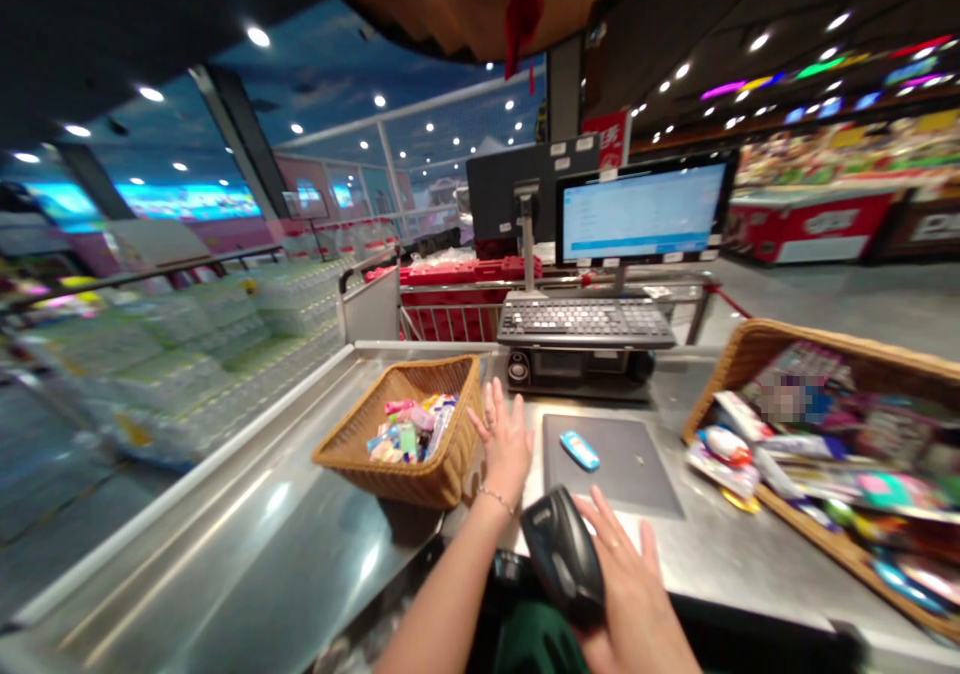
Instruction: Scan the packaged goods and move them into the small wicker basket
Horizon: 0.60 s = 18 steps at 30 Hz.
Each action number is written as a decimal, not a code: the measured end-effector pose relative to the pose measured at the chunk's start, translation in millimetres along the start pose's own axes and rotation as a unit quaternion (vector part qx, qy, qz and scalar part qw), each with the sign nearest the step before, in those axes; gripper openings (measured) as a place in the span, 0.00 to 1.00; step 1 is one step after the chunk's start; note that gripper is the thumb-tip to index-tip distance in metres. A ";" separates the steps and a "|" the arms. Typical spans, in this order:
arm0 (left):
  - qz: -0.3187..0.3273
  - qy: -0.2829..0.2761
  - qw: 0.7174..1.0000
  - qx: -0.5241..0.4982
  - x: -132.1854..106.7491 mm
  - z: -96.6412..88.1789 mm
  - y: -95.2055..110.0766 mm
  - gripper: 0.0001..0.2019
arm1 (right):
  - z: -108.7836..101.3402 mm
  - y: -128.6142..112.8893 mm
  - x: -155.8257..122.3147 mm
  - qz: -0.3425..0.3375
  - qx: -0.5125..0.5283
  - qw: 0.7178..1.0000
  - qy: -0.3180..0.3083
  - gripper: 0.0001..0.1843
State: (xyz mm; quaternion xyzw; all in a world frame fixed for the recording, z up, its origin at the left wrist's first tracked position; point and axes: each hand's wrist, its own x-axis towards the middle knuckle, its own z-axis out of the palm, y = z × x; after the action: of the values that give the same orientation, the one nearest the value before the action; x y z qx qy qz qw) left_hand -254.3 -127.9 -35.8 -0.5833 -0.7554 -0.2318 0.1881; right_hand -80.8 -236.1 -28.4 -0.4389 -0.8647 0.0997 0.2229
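Note:
My left hand [505,443] is raised over the steel counter [262,544] with fingers spread and nothing in it, right beside the rim of a small wicker basket [442,469] of colourful sweets. My right hand [626,579] grips a black handheld barcode scanner [562,552] near the counter's front edge. A small blue packet [580,450] lies on the dark scanning pad [611,464] just beyond both hands.
A keyboard [585,321] and a lit till screen [641,214] stand behind the pad. A large wicker tray [757,339] of packaged goods sits on the right. A red shopping trolley [450,299] and stacked bottled water [187,349] lie beyond the counter.

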 end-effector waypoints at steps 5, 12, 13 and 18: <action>0.035 -0.034 0.999 -0.016 -4.4 12.9 17.0 0.28 | 0.5 6.5 -1.4 0.010 -0.004 1.000 -0.007 0.32; 0.076 -0.077 0.994 -0.022 -6.8 28.4 35.8 0.25 | -0.1 15.9 -1.8 0.038 -0.016 0.999 -0.014 0.32; 0.083 -0.081 0.993 -0.022 -6.7 31.5 37.6 0.24 | 0.4 17.6 -2.2 0.045 -0.017 0.999 -0.011 0.33; 0.127 -0.114 0.985 -0.028 -3.6 52.8 45.6 0.20 | 4.2 27.9 -6.2 0.054 -0.026 0.998 -0.010 0.34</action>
State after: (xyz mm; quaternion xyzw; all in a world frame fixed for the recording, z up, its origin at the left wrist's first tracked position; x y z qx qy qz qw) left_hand -210.0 -91.0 -75.2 -0.7023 -0.6846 -0.1595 0.1123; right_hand -59.7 -224.4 -44.2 -0.4898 -0.8440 0.0938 0.1975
